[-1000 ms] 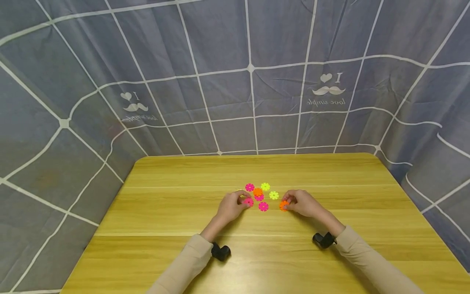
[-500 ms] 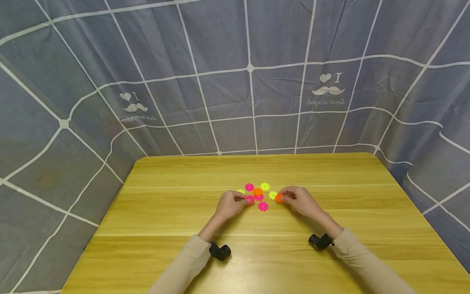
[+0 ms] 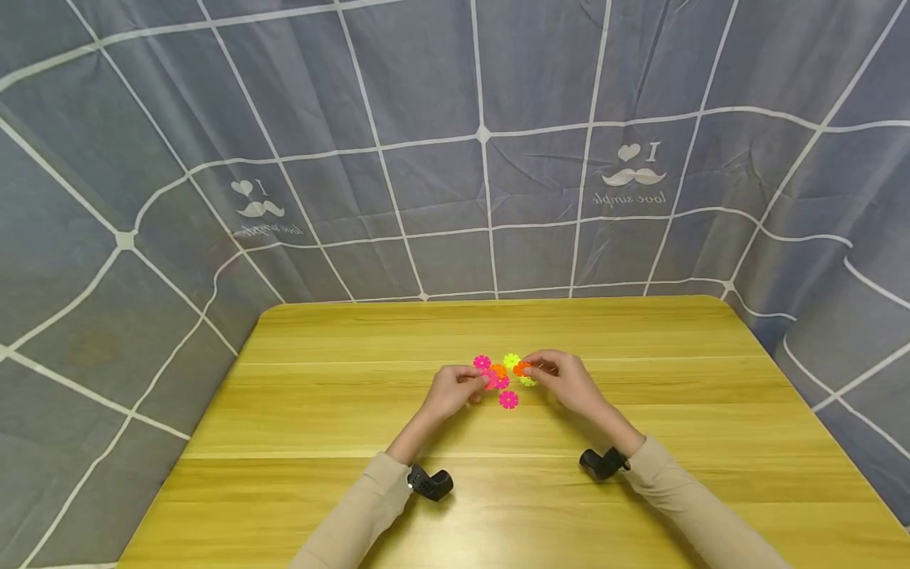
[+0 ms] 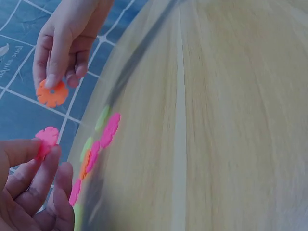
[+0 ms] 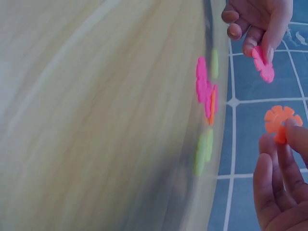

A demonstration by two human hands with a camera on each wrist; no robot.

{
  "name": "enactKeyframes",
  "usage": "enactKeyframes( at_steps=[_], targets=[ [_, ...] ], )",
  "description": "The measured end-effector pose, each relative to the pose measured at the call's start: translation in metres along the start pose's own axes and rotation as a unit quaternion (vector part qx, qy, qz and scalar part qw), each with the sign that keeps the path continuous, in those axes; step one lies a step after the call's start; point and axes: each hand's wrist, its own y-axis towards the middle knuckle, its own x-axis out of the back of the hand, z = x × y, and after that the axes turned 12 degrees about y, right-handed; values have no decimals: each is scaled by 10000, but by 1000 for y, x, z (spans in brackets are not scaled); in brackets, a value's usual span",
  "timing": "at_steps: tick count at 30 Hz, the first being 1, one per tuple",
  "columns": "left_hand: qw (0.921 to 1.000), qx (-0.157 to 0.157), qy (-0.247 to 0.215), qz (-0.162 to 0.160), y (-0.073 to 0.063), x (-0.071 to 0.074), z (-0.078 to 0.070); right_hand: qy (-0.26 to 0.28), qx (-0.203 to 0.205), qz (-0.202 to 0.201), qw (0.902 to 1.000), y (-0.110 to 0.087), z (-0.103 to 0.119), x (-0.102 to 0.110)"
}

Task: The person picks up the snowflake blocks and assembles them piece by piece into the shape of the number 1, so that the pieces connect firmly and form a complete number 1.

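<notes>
Between thumb and fingers, my left hand [image 3: 450, 391] pinches a pink notched plastic disc [image 4: 47, 138], flower-like in outline. My right hand [image 3: 571, 385] pinches a matching orange notched disc [image 5: 278, 120] by its edge. Both wrist views show these two discs raised off the table, facing each other with a small gap. Below lie more discs: a pink disc [image 3: 508, 400] nearest me, another pink disc [image 3: 482, 362] farther back, an orange disc [image 3: 499, 370] overlapping a pink one, and a yellow-green disc [image 3: 512, 360]. Another yellow-green disc [image 3: 528, 381] is partly covered by the right hand's disc.
The discs lie on a wood-grain table [image 3: 512, 490]. Beyond its far edge hangs a grey curtain [image 3: 441, 190] with white grid lines. Each wrist wears a black camera, one on the left wrist [image 3: 430, 483] and one on the right wrist [image 3: 603, 464].
My right hand has carried the orange disc leftward and away from me, toward the left hand. The left hand has shifted slightly forward with its pink disc. The discs on the table stay put.
</notes>
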Motion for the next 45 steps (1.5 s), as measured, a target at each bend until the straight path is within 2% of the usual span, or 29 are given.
enactKeyframes(
  at_steps=[5,13,20,27,35,40,45],
  targets=[
    [9993,211,-291,56,0,-2,-1,265,91,59,9996,3,4,-5],
    [9984,251,-472,174,0,-3,-7,540,66,115,9985,5,8,-12],
    [9969,244,-660,359,-1,-1,-11,529,41,80,9986,5,9,-15],
    [9956,322,-745,474,-3,3,-18,392,77,78,9992,2,21,-16],
    [9940,495,-938,262,0,-1,-14,454,342,1,9984,4,8,-17],
    [9952,408,-867,190,-1,-2,-13,339,748,0,9966,4,5,-18],
    [9958,312,-836,207,-3,-4,-14,358,841,87,9958,4,5,-19]
  ],
)
